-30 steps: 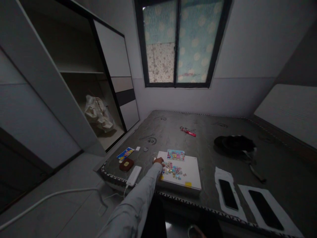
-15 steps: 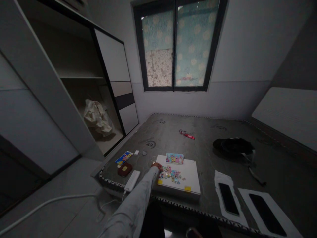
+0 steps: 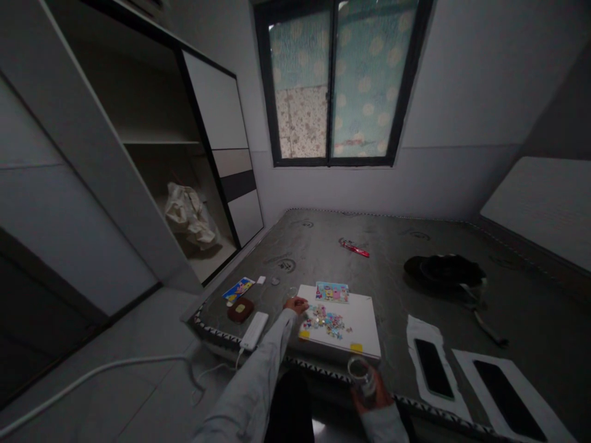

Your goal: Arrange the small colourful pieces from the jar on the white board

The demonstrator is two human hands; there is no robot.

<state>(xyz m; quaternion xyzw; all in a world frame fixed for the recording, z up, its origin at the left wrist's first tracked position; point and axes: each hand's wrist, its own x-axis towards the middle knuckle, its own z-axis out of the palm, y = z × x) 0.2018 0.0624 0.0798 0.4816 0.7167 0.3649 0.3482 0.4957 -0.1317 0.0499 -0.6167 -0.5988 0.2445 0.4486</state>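
Observation:
A loose pile of small colourful pieces, like jigsaw pieces (image 3: 329, 321), lies on a white box (image 3: 362, 320). At the pile's left edge is my left hand (image 3: 296, 304), its fingers curled together; whatever is between them is too small to make out. A clear round lid (image 3: 292, 291) lies just behind that hand. Low in front of the box, my right hand (image 3: 379, 389) is wrapped round a clear plastic jar (image 3: 361, 373), its round mouth facing up and toward the box. A colourful picture card (image 3: 332, 292) rests at the back of the box.
Left of the box are a white power bank (image 3: 254, 331) with a cable, a brown case (image 3: 241, 310) and a blue card (image 3: 239, 288). Two dark phones (image 3: 434, 368) on white sheets and a black cap (image 3: 443, 275) lie right. Farther back is a red strap (image 3: 354, 248).
My right hand has risen into view from the bottom edge with the clear jar. My left hand has drawn slightly back from the pile. The view has shifted a little.

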